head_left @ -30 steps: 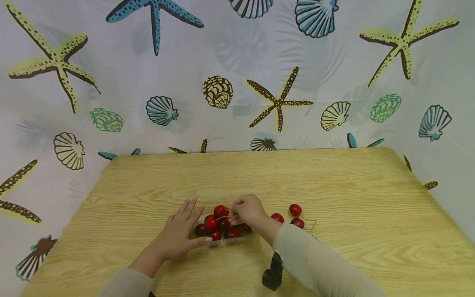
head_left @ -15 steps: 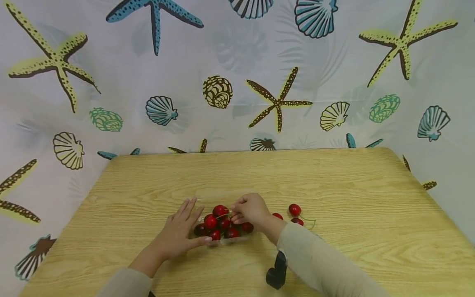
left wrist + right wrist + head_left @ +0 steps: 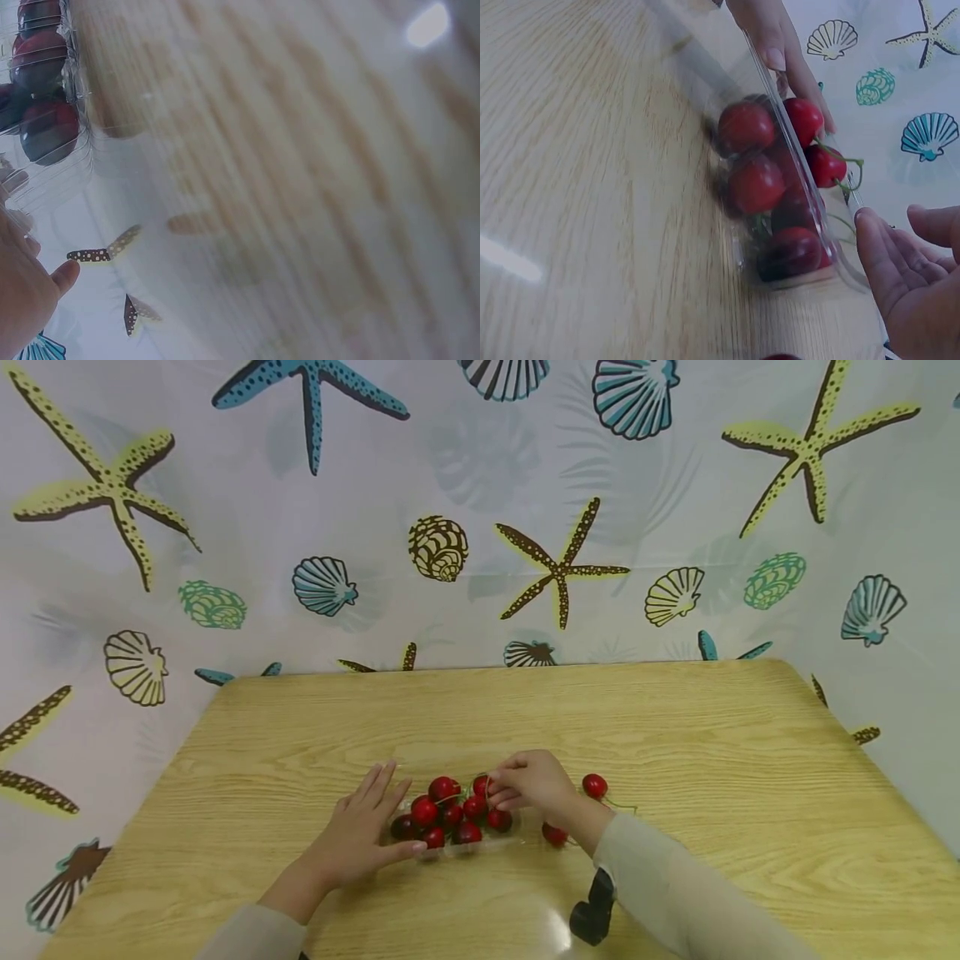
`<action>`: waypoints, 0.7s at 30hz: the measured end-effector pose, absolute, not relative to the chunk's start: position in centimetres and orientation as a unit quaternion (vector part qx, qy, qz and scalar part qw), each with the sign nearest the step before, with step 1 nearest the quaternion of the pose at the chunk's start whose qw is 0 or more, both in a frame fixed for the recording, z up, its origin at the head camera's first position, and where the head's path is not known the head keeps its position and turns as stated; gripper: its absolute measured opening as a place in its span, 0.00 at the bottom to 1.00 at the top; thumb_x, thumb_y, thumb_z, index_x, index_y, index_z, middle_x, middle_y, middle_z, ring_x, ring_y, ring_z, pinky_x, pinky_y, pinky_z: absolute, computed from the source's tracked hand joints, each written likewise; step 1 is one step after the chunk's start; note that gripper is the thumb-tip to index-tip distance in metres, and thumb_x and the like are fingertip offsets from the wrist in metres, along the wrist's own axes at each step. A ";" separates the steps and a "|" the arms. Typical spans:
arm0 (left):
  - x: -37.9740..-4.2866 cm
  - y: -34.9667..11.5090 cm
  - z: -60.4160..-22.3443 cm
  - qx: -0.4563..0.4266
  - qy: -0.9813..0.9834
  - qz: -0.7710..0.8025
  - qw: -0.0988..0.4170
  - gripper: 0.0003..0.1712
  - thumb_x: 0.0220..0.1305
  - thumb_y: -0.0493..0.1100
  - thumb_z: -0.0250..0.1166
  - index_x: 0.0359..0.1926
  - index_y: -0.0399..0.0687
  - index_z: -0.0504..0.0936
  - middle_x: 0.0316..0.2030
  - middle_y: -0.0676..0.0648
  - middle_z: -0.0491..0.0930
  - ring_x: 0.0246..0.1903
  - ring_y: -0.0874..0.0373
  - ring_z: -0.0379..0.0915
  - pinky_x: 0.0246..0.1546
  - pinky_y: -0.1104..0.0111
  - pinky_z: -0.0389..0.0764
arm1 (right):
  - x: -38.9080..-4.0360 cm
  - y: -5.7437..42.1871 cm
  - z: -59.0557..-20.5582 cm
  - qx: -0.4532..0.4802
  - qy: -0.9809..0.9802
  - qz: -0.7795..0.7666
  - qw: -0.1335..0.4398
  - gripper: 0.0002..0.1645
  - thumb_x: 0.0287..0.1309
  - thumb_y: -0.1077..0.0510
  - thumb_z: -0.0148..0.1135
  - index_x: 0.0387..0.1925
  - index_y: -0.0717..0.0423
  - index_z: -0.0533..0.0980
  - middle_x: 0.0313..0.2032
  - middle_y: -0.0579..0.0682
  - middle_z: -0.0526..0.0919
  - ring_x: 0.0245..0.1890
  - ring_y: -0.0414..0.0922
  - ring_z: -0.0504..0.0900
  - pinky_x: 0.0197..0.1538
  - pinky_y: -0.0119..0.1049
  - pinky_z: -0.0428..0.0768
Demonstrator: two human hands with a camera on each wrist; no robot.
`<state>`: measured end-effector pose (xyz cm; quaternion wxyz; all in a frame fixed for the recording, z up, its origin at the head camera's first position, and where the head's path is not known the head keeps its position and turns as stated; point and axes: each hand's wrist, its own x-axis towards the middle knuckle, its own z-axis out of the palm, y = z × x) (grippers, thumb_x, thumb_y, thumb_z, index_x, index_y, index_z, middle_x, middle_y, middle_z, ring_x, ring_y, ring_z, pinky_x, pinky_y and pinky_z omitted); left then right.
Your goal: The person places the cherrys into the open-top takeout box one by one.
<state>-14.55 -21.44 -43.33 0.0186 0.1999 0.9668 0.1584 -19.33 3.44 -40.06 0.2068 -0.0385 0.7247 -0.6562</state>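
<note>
A clear plastic box filled with several red cherries sits on the table in the head view. My left hand lies spread at its left end, the thumb along the near rim. At the right end is my right hand, fingertips close by a stemmed cherry. In the right wrist view, the thumb and fingers of the right hand stand apart beside the box wall, near green stems. The left wrist view catches the left hand below a corner of the box.
Right of the box, one cherry lies under the right wrist. Another cherry lies beyond that wrist, with a stem beside it. The wood-grain table ends at a cloth printed with shells and starfish.
My right hand has drawn back to the right, revealing more cherries in the box's right end. A loose cherry beneath the wrist has come into view. The left hand has stayed put.
</note>
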 end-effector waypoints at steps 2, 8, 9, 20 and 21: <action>-14.5 -21.5 -43.3 0.201 0.967 0.158 0.018 0.50 0.49 0.71 0.49 0.64 0.44 0.52 0.65 0.44 0.35 0.63 0.48 0.27 0.49 0.39 0.47 | -19.3 3.9 -40.1 -0.034 0.722 -0.660 0.205 0.13 0.56 0.66 0.51 0.39 0.74 0.71 0.28 0.62 0.79 0.27 0.50 0.80 0.31 0.38 0.77; -14.4 -21.5 -43.2 0.201 0.966 0.162 0.019 0.50 0.49 0.71 0.49 0.64 0.44 0.52 0.65 0.43 0.35 0.63 0.49 0.26 0.49 0.38 0.47 | -19.2 5.4 -40.0 -0.031 0.711 -0.676 0.192 0.14 0.55 0.66 0.51 0.40 0.76 0.70 0.31 0.66 0.78 0.27 0.50 0.80 0.33 0.41 0.77; -14.4 -21.5 -43.2 0.201 0.966 0.162 0.020 0.50 0.49 0.71 0.49 0.64 0.44 0.52 0.65 0.44 0.35 0.63 0.49 0.26 0.49 0.38 0.47 | -19.2 5.6 -40.0 -0.029 0.708 -0.679 0.191 0.14 0.55 0.66 0.51 0.40 0.76 0.70 0.31 0.66 0.78 0.27 0.50 0.80 0.33 0.42 0.77; -14.4 -21.4 -43.1 0.197 0.966 0.162 0.027 0.50 0.49 0.71 0.49 0.65 0.44 0.51 0.65 0.45 0.34 0.63 0.49 0.26 0.49 0.39 0.46 | -18.8 8.4 -39.8 -0.023 0.710 -0.683 0.171 0.15 0.56 0.65 0.51 0.40 0.75 0.69 0.30 0.62 0.79 0.26 0.46 0.80 0.34 0.41 0.77; -14.4 -21.5 -43.1 0.197 0.966 0.162 0.028 0.50 0.49 0.71 0.49 0.65 0.44 0.51 0.65 0.45 0.34 0.63 0.49 0.26 0.49 0.39 0.46 | -18.8 8.6 -39.7 -0.020 0.709 -0.684 0.170 0.14 0.56 0.65 0.51 0.40 0.75 0.69 0.30 0.62 0.79 0.26 0.46 0.80 0.34 0.40 0.77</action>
